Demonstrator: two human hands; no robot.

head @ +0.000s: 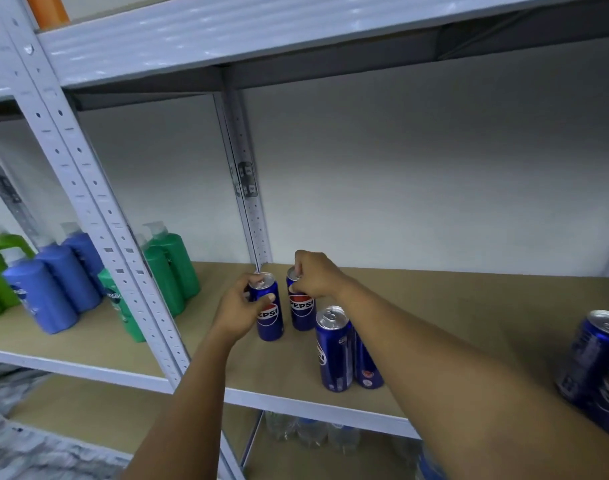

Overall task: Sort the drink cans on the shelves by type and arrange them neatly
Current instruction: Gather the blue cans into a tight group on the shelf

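Note:
Two slim blue Pepsi cans stand side by side at the back left of the brown shelf board (452,306). My left hand (239,308) grips the left can (270,318) around its upper part. My right hand (313,277) holds the right can (302,311) from above, fingers curled over its top. Nearer the front edge stand two more blue cans, one (332,349) in front and another (365,367) partly hidden under my right forearm. A further blue can (594,358) stands at the far right edge.
A perforated grey upright (98,216) separates this bay from the left bay, which holds blue bottles (43,292) and green pump bottles (168,268). A rear post (247,188) stands just behind the cans. Clear plastic bottles (310,433) sit on the shelf below.

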